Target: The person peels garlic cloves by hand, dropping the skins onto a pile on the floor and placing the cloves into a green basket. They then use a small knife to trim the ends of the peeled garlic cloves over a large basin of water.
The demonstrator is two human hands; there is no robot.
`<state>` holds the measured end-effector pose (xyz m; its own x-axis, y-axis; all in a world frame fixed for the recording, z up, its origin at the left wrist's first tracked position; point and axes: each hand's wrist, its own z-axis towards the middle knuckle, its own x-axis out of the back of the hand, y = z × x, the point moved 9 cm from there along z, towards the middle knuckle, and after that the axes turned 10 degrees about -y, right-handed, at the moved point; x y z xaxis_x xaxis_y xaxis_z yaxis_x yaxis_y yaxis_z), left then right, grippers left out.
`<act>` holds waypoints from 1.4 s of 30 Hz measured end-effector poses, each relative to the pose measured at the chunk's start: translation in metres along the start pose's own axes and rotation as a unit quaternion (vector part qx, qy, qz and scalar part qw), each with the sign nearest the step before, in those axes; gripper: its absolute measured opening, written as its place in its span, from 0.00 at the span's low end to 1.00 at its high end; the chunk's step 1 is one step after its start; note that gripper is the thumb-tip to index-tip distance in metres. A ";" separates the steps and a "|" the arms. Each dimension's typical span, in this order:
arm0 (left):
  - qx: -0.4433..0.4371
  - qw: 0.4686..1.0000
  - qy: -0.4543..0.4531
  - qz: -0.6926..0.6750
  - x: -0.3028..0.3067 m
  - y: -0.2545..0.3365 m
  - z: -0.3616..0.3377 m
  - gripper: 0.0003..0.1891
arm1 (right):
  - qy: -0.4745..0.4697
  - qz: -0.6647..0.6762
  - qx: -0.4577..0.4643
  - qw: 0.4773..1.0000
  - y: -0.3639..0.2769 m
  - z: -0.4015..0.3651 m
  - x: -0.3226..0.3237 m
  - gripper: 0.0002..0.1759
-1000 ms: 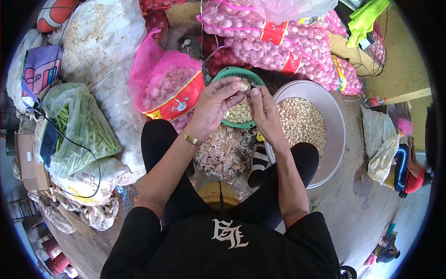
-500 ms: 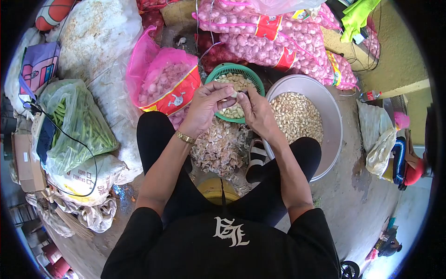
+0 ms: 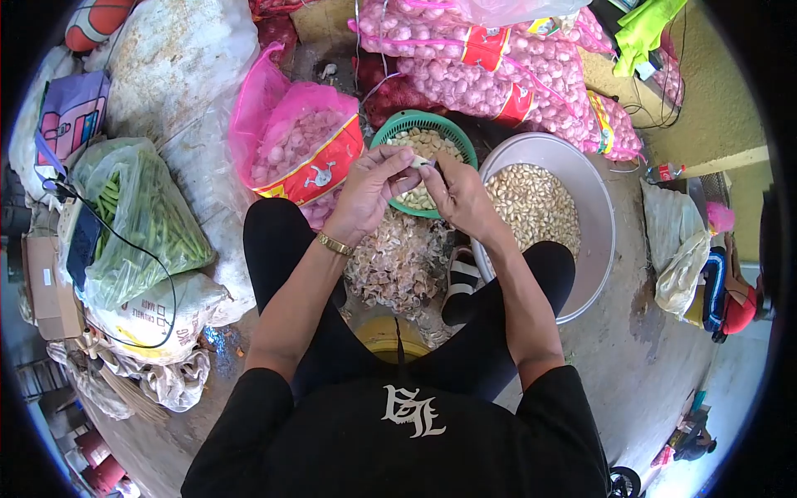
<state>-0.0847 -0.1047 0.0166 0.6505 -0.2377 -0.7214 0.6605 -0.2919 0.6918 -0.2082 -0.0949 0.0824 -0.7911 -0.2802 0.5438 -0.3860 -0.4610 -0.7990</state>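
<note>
Left hand (image 3: 365, 192) and right hand (image 3: 466, 203) meeting on one garlic clove (image 3: 421, 162)

So we're sitting with our knees apart, and our hands are coming together in front of us, over a green basket (image 3: 462, 133). Our left is pinching the pale clove between thumb and fingers, and our right thumb is touching its other end. Our right fingers are bending in behind, and honestly we can't tell whether they're gripping the clove too, or some small dark thing that's showing beside it. Looking down, we're seeing the clove inside the basket's rim, around the middle.

Down in the basket, pale cloves (image 3: 425, 142) are filling the space toward the far and near rims. Near its right edge, a big whitish tub (image 3: 597, 220) is sitting on the floor (image 3: 610, 361). Browner cloves (image 3: 533, 207) are covering the tub's left side, and bare wall is showing along its right edge.

Below the basket's near rim, loose skins (image 3: 397, 267) are lying in a heap. A pink mesh sack (image 3: 300, 149) of garlic is standing off the basket's left edge, its mouth gaping. Beyond the far rim, more packed pink sacks (image 3: 448, 81) are lying stacked. Oh, and we're wearing a gold band (image 3: 335, 244) on our left wrist.
</note>
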 end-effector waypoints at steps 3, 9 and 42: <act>0.024 0.999 -0.009 -0.044 0.003 -0.007 -0.001 0.05 | -0.023 -0.063 0.007 0.998 -0.008 0.000 -0.001 0.11; 0.056 0.993 0.000 -0.106 0.004 -0.018 -0.003 0.06 | -0.045 -0.131 0.009 0.990 -0.017 -0.006 -0.001 0.10; 0.071 0.992 -0.048 -0.091 0.005 0.014 -0.014 0.15 | -0.084 -0.079 0.061 0.991 -0.044 -0.016 -0.013 0.10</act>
<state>-0.0669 -0.0969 0.0236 0.4812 -0.2547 -0.8388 0.7000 -0.4644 0.5426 -0.1888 -0.0572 0.1064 -0.6304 -0.3280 0.7036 -0.4309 -0.6061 -0.6685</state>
